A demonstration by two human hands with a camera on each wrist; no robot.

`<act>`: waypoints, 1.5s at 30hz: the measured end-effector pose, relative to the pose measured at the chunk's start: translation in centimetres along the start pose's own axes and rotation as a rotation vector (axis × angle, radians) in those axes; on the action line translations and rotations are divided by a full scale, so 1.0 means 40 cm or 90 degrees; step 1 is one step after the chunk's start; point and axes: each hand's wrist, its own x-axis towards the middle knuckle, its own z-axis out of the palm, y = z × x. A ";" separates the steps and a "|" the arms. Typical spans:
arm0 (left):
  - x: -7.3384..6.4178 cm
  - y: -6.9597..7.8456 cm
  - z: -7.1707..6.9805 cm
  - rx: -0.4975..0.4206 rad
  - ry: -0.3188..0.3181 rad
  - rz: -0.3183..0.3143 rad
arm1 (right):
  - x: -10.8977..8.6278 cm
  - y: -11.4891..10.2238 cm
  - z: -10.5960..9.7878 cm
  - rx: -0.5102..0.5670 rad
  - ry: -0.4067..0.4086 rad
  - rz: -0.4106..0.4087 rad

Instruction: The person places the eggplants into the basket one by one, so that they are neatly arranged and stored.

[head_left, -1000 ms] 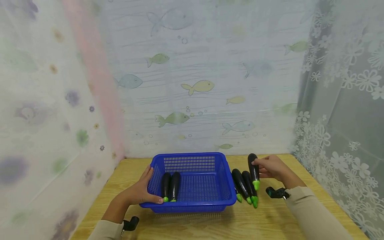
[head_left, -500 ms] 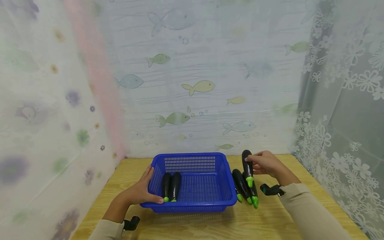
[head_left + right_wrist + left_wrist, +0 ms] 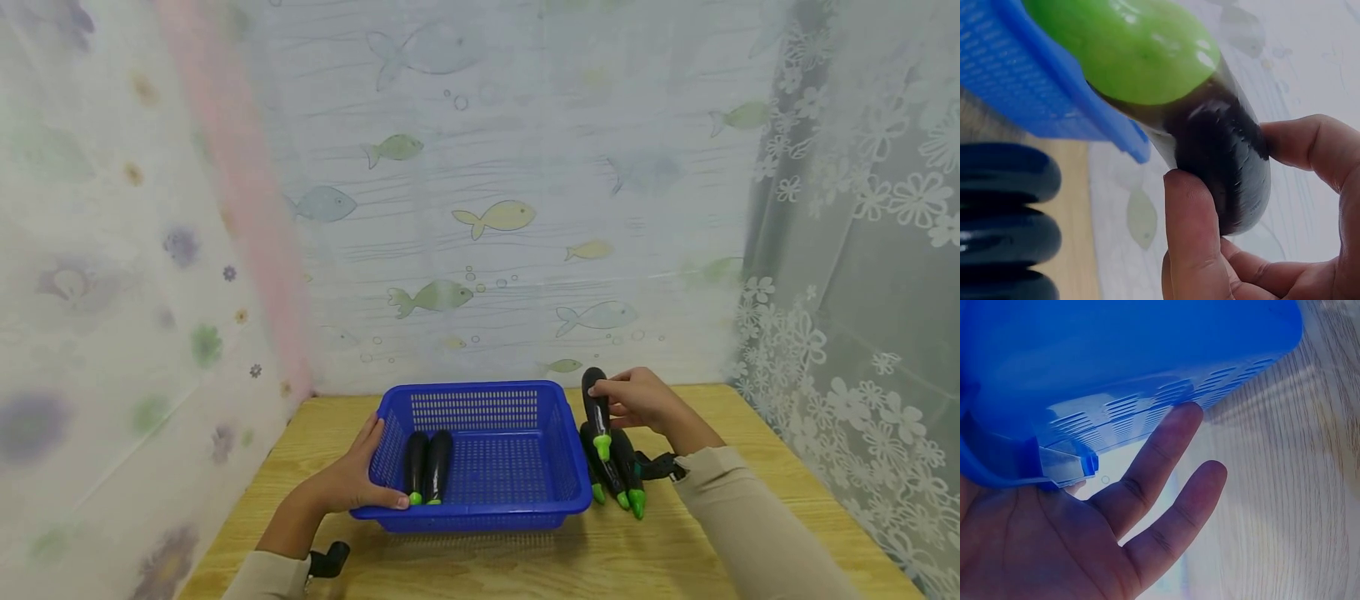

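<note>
Just outside the blue basket (image 3: 487,509), three eggplants (image 3: 613,479)

Through my head feed I see a wooden table (image 3: 510,568) with a light yellow-brown top and visible grain. A blue basket (image 3: 480,510) with slotted walls sits upright on it, slightly left of the table's middle. Just right of the basket, I count three eggplants lying directly on the wood, close side by side, their green ends toward me: the left one (image 3: 597,494), partly hidden by the basket's rim, the middle one (image 3: 623,500) and the right one (image 3: 637,503). I can't tell whether the left one touches the basket.
</note>
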 end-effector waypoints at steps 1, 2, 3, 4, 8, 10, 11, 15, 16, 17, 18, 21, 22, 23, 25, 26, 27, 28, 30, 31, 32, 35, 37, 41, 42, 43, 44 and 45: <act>0.000 -0.001 0.000 0.000 0.000 0.001 | 0.002 -0.003 0.005 0.001 0.001 0.000; 0.000 -0.001 0.000 -0.001 -0.001 0.001 | 0.005 -0.005 0.011 0.003 0.001 -0.001; 0.000 -0.002 0.000 -0.002 -0.001 0.001 | 0.008 -0.006 0.016 0.004 0.002 -0.001; 0.001 -0.002 0.000 -0.002 -0.002 0.001 | 0.011 -0.007 0.021 0.006 0.004 -0.001; 0.002 0.000 0.001 -0.006 -0.001 0.002 | 0.021 -0.014 0.036 0.011 -0.001 -0.007; 0.003 0.001 0.001 -0.004 0.000 0.005 | 0.023 -0.020 0.040 0.009 -0.003 -0.011; 0.004 0.002 0.002 -0.002 0.001 0.007 | 0.023 -0.023 0.043 0.007 -0.004 -0.014; 0.004 0.005 0.002 0.006 0.000 0.006 | 0.026 -0.034 0.058 0.009 -0.006 -0.016; 0.004 0.005 0.002 0.007 0.000 0.005 | 0.028 -0.036 0.064 0.012 -0.005 -0.015; 0.004 0.005 0.002 0.007 0.000 0.002 | 0.029 -0.038 0.071 0.011 -0.007 -0.017; 0.004 0.005 0.001 0.007 0.001 0.000 | 0.031 -0.039 0.078 0.014 -0.009 -0.017; 0.004 0.003 0.001 0.007 0.003 -0.003 | 0.037 -0.045 0.098 0.023 -0.015 -0.021; 0.005 0.003 0.001 0.005 0.003 -0.002 | 0.040 -0.046 0.104 0.026 -0.013 -0.021; 0.005 0.002 0.002 0.005 0.003 -0.002 | 0.042 -0.048 0.111 0.031 -0.016 -0.021; 0.006 0.002 0.002 0.002 0.001 -0.001 | 0.044 -0.053 0.123 0.035 -0.019 -0.020; 0.006 0.002 0.002 0.000 0.000 -0.001 | 0.046 -0.055 0.129 0.037 -0.020 -0.020; 0.006 0.002 0.003 -0.002 0.000 -0.001 | 0.048 -0.057 0.134 0.037 -0.020 -0.019; 0.005 0.002 0.003 -0.003 -0.001 -0.001 | 0.050 -0.059 0.139 0.036 -0.021 -0.019; 0.005 0.001 0.003 -0.005 -0.001 0.001 | 0.053 -0.063 0.148 0.036 -0.024 -0.020; 0.004 0.001 0.004 -0.006 0.000 0.002 | 0.055 -0.064 0.153 0.036 -0.025 -0.020; 0.004 0.001 0.004 -0.007 0.001 0.003 | 0.057 -0.066 0.158 0.040 -0.028 -0.019; 0.005 0.000 0.004 -0.008 0.002 0.007 | 0.059 -0.070 0.176 0.061 -0.038 -0.017; 0.005 -0.001 0.004 -0.006 0.002 0.008 | 0.061 -0.070 0.188 0.073 -0.047 -0.018; 0.005 0.002 0.004 -0.009 0.001 0.000 | 0.071 -0.064 0.214 0.086 -0.053 -0.018; 0.004 0.004 0.004 -0.010 0.001 -0.003 | 0.074 -0.062 0.221 0.085 -0.053 -0.018; 0.004 0.005 0.004 -0.012 0.000 -0.005 | 0.076 -0.059 0.228 0.080 -0.052 -0.020; 0.004 0.006 0.005 -0.014 -0.001 -0.007 | 0.079 -0.056 0.235 0.085 -0.051 -0.019; 0.004 0.007 0.005 -0.014 -0.002 -0.008 | 0.082 -0.054 0.242 0.088 -0.050 -0.018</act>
